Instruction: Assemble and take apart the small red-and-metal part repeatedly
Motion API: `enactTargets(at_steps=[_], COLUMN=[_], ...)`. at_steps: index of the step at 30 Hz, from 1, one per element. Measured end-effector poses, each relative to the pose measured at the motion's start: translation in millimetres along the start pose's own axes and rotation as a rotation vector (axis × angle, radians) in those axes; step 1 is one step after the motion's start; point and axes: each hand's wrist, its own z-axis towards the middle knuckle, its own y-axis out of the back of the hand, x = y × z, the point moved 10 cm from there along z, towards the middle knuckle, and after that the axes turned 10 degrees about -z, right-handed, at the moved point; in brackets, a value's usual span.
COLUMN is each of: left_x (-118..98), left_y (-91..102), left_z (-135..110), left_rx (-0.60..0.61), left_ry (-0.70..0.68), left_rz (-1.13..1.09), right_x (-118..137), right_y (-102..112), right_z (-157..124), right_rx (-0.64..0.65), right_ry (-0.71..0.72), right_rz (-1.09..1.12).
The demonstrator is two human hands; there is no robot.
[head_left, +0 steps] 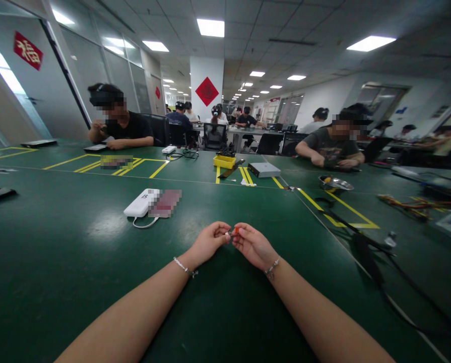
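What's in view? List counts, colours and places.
Long flat table: one, green, foreground
Rectangular power bank: one, white, left of centre
Blurred rectangular item: one, reddish, beside it
Open plastic tray: one, yellow, far centre
Flat metallic box: one, grey, right of tray
Round metal bowl: one, silver, right
Cables: several, black and multicoloured, mostly right
Tape strips: several, yellow, tabletop
Diamond signs: several, red, background
Ceiling lights: many, white, overhead
Seated people: several, varied clothing, ahead
Bracelets: two, silver, wrists
Left fingers: one set, bare, pinching small white piece
Right fingers: one set, bare, holding small orange piece
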Motion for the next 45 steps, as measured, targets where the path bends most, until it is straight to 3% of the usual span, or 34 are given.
enactTargets(at_steps=[12, 30, 38, 45], left_x=[-2.6, -10.7, -11.2, -18.6], left_y=[4.5, 7.3, 7.6, 15.6], left_z=[-0.2, -1.6, -1.8, -5.8], left_rx=[-0.037, -0.069, -0.101, -0.215], left_ry=[-0.002, -0.038, -0.042, -0.115], left_rz=[0.152, 0.142, 0.174, 0.323], right_x=[-1.0, 4.0, 7.4, 7.1], right_y=[3.4, 4.0, 14.3, 17.2], right_z=[1.4, 0.6, 2.3, 1.9], right_rx=[-0.022, -0.084, -0.208, -0.28], right_ry=[0.002, 0.037, 0.115, 0.152], right_rz=[0.009, -0.081, -0.205, -0.405])
